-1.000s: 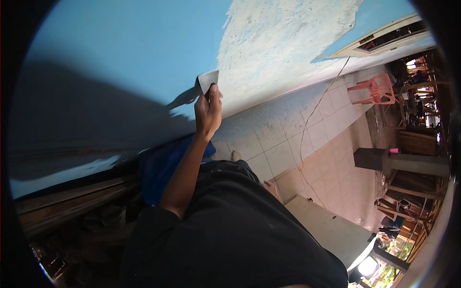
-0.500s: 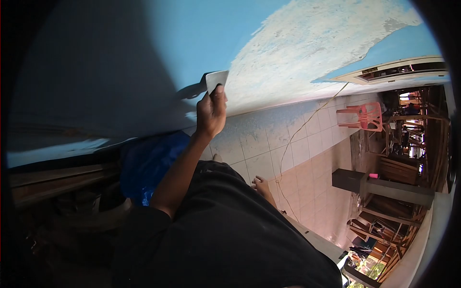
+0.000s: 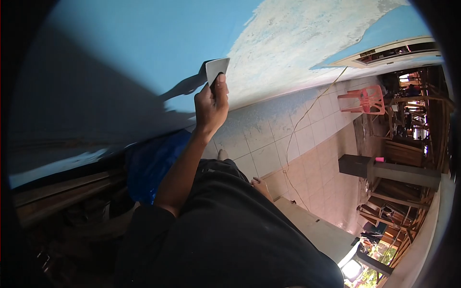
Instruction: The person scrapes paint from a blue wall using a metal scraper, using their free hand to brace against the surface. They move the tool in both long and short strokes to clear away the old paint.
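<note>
My left hand (image 3: 211,103) is closed on a flat grey putty scraper (image 3: 217,68), its thumb lying over the plate. The scraper is close against the light-blue wall (image 3: 192,38), right at the edge of a rough whitish patch (image 3: 297,41). Its shadow and that of my hand fall on the wall to the left. Lower down, beside my dark shirt, my right hand (image 3: 260,184) hangs with loosely bent fingers and nothing visible in them; my body partly hides it.
A blue plastic sheet (image 3: 158,163) and long wooden boards (image 3: 67,192) lie at the left. A yellowish cord (image 3: 307,113) runs across the tiled floor (image 3: 307,158). Further right are a red plastic chair (image 3: 365,100), a dark post (image 3: 355,165) and stacked wooden furniture.
The view has shifted, so the chair and post sit higher and slightly right. The scraper remains in my left hand by the patch edge. My right hand shows less beside the shirt.
</note>
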